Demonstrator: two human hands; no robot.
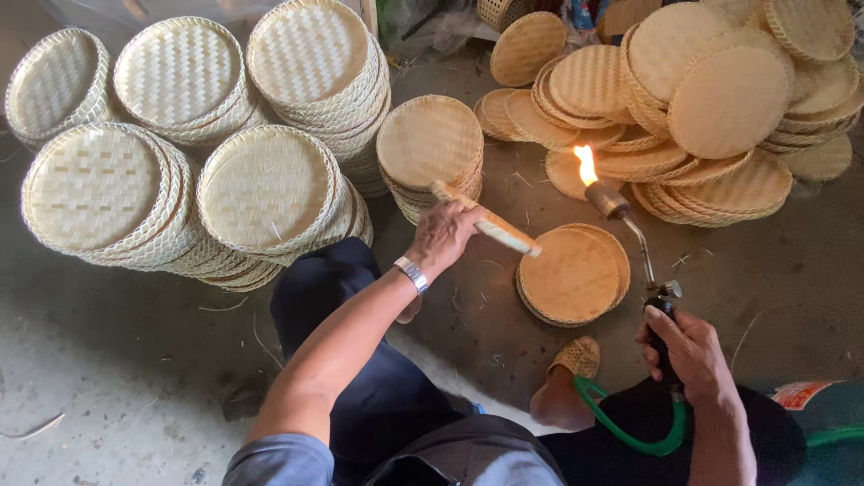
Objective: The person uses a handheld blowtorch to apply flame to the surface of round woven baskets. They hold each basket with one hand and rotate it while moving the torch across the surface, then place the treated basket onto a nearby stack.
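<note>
My left hand (443,236) grips a round woven bamboo tray (486,223) edge-on, tilted above the floor. My right hand (688,351) holds the black handle of a gas torch (630,229), whose nozzle points up and left with a lit flame (586,165). The flame burns just right of the held tray's far end, apart from it. Two woven trays (571,274) lie stacked on the floor between my hands. A green hose (630,432) runs from the torch past my right wrist.
Tall stacks of pale woven trays (261,189) stand at the left and far left. A loose heap of browner trays (711,108) fills the back right. My foot in a woven slipper (576,360) rests on the concrete floor. Straw bits litter the ground.
</note>
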